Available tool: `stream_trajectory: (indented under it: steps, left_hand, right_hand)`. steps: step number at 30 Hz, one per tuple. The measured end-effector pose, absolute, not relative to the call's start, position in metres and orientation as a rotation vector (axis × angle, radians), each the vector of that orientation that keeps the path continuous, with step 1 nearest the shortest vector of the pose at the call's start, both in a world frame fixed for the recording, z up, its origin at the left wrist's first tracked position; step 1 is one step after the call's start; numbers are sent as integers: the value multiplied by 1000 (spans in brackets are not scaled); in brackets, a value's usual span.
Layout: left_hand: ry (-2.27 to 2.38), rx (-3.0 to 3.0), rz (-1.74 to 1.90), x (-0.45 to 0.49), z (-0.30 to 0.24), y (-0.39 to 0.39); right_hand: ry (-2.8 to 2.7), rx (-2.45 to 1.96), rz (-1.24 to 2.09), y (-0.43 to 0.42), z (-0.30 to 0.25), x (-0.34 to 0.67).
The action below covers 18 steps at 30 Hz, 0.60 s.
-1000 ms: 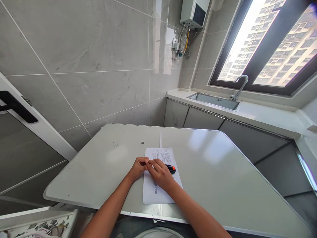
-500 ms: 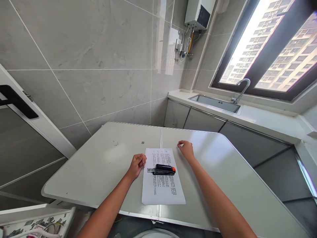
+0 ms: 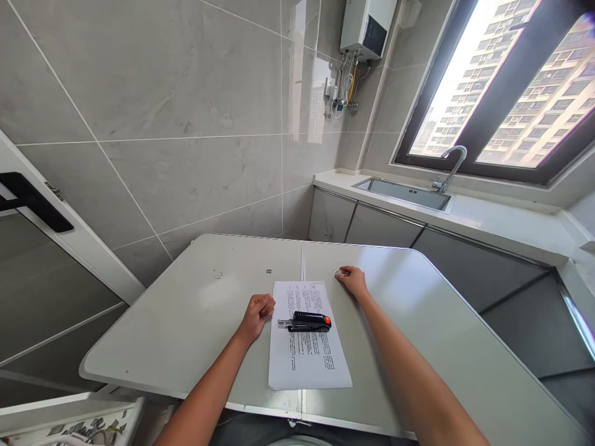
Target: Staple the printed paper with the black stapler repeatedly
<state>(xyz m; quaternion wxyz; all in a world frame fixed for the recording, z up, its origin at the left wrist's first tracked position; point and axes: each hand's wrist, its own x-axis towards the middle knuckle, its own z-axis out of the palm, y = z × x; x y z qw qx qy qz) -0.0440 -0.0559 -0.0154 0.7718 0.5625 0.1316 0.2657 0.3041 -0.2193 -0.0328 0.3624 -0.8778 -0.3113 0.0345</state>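
Observation:
A printed sheet of paper (image 3: 307, 347) lies on the grey table (image 3: 195, 322). Across its middle lies a black stapler with an orange end (image 3: 307, 321). My left hand (image 3: 256, 313) rests curled in a loose fist at the paper's left edge, beside the stapler's metal tip. My right hand (image 3: 353, 280) is on the table just past the paper's far right corner, fingers pinched together over a tiny pale speck (image 3: 334, 271); I cannot make out what it is.
A small dark staple-like bit (image 3: 268, 271) lies on the table beyond the paper. A counter with a sink (image 3: 400, 191) and tap (image 3: 449, 166) runs under the window at right. A white bin (image 3: 79, 421) with scraps sits at the lower left. A tiled wall stands behind.
One second ago both hands were together over the stapler on the paper. My right hand then left it and reached to the table beyond the paper's right corner; the stapler now lies uncovered.

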Motion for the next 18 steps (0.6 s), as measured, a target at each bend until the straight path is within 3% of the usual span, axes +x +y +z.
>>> stream_trajectory:
  steps: [10, 18]
  left_hand:
    - [717, 2009, 905, -16, -14, -34]
    - [800, 2487, 680, 23, -31, 20]
  right_hand:
    - [-1010, -2449, -247, -282, -54, 227]
    - [-1073, -2338, -150, -288, -54, 232]
